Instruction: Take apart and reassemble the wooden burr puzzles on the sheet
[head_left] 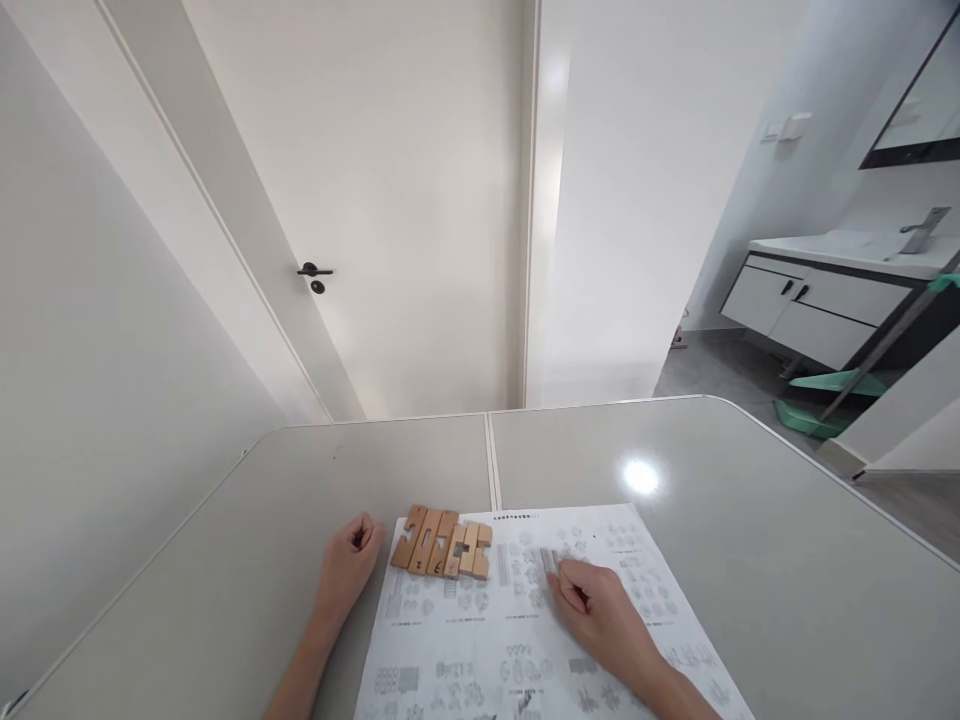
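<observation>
My left hand (351,560) rests on the table in a loose fist, just left of the wooden pieces, and nothing shows in its curled fingers. Several notched wooden puzzle pieces (426,540) lie side by side over the upper left corner of a printed sheet (480,690). Some bear dark handwritten numerals, among them a 2 and a 3. On the right half of the sheet sits my right hand (600,605), closed in a fist with no object visible in it. It covers part of the small printed diagrams. Neither hand touches the wooden pieces.
The pale table (570,450) has a seam down its middle and a raised light rim. Beyond it stands a white door (420,200) with a black handle (313,271). At the right, a washbasin cabinet (817,300) and green shelves (810,418) stand past the wall.
</observation>
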